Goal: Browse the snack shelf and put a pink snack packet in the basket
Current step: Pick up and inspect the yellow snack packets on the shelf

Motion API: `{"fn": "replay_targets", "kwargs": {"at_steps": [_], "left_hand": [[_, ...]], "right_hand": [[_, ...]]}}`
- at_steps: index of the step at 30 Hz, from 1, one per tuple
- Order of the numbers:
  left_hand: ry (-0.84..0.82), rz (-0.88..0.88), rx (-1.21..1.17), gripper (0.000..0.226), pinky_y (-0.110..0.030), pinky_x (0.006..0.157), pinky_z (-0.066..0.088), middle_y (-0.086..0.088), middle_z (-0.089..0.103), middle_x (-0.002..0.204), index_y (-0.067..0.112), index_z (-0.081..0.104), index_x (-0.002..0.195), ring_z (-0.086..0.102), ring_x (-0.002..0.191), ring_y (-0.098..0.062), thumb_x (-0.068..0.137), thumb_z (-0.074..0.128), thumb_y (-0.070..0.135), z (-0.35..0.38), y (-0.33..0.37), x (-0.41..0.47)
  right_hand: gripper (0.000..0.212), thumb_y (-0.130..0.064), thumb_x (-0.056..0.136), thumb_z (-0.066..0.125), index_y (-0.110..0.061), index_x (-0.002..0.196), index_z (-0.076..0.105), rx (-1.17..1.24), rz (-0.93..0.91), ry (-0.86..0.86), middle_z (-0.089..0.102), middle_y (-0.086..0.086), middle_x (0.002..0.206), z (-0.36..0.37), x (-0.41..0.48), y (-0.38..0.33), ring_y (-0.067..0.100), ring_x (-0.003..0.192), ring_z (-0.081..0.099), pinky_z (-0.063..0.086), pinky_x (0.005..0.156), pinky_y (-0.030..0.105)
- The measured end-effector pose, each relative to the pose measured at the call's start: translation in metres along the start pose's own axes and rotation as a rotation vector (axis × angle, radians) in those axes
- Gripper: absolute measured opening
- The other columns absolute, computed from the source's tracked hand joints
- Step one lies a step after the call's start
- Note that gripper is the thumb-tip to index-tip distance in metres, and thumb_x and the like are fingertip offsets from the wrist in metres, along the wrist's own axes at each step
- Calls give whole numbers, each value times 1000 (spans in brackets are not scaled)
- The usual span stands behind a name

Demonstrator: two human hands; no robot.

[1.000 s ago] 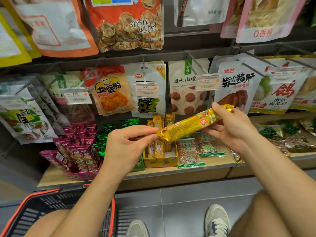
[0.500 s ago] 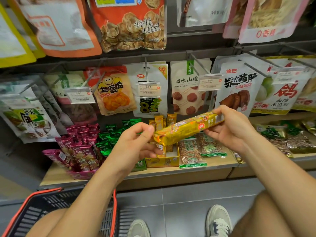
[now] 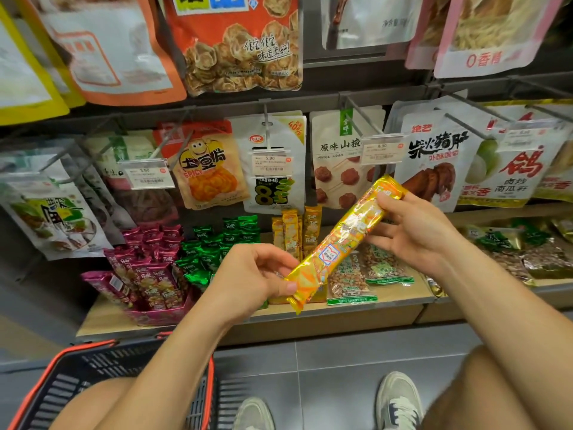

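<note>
Pink snack packets (image 3: pixel 145 268): upright in a pink carton at the left end of the wooden shelf (image 3: pixel 102 318); I hold none.
Yellow packet (image 3: pixel 341 240): slanted in front of the shelf, one end in each of my hands.
Left hand (image 3: pixel 251 274): thumb and fingers pinch its lower end.
Right hand (image 3: pixel 415 234): thumb over, fingers under its upper end.
Green packets (image 3: pixel 217 249): just right of the pink.
Basket (image 3: pixel 80 373): lower left, under my left forearm.

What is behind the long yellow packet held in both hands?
Behind the yellow packet, peanut bags and a box of matching packs stand on the shelf. The packet covers part of both.
</note>
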State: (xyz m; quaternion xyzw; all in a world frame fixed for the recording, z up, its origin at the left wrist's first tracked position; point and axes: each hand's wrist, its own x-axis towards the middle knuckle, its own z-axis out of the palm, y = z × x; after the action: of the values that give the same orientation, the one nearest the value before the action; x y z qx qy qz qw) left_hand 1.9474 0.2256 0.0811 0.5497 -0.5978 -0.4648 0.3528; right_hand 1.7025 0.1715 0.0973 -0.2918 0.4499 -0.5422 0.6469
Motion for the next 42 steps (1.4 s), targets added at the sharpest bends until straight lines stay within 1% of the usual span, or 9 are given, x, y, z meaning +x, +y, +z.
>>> {"fn": "replay_targets", "kwargs": {"at_steps": [5,8,11,17,22,27,31,38,42], "left_hand": [[-150,37,486,24,-29,71,53,4,70,83,28,69,100,59,66,-5,78,79,27,7,-8,0],[-55,120,211,39,-29,72,57,5,64,104,38,55,120,62,76,-9,84,69,38,7,2,5],[-73,131,-5,46,-27,62,56,3,64,99,34,59,120,66,71,-12,75,64,47,6,14,16],[88,158,110,13,-38,63,58,-4,69,77,14,79,88,68,65,-21,85,71,24,7,16,31],[209,109,-230,18,-34,74,60,-10,75,88,11,79,80,71,86,-26,90,63,13,-7,12,46],[255,48,-452,30,-25,71,57,-7,76,88,16,80,76,72,87,-17,95,56,11,-8,2,66],[269,-26,-579,17,-26,75,59,-6,76,90,9,73,91,71,89,-14,94,57,12,-9,-10,91],[12,12,-350,37,-18,60,51,3,72,90,28,71,104,67,72,-6,67,75,36,-10,-17,127],[199,134,-44,22,-29,75,57,5,76,89,34,73,92,71,85,-10,75,78,21,-3,-30,139]], "right_hand": [[24,-8,85,67,-9,107,58,-128,-35,-129,74,10,90,6,-2,5,26,81,71,59,62,37],[43,-6,72,77,-7,109,55,-383,-57,-240,75,10,93,15,-4,13,24,79,72,57,69,36],[36,1,74,77,-9,99,53,-575,-57,-368,75,12,88,24,-6,24,22,76,71,57,74,35],[37,-12,77,79,-9,106,56,-760,-89,-451,72,20,96,33,0,34,30,85,70,55,88,50],[55,-27,81,77,-25,129,51,-1286,8,-690,63,-6,122,26,17,33,13,113,59,48,101,37],[39,-37,83,73,-31,116,53,-1353,146,-703,65,-10,111,11,39,37,12,103,62,52,92,32],[22,-35,87,70,-28,100,54,-1428,149,-645,63,-8,95,-3,67,53,9,88,62,54,76,24],[58,-21,77,81,-16,125,49,-1385,170,-544,62,1,117,-10,114,76,21,109,60,51,96,37],[72,-36,76,81,-17,135,45,-1398,237,-567,58,0,126,-9,136,92,20,115,56,48,99,34]]}}
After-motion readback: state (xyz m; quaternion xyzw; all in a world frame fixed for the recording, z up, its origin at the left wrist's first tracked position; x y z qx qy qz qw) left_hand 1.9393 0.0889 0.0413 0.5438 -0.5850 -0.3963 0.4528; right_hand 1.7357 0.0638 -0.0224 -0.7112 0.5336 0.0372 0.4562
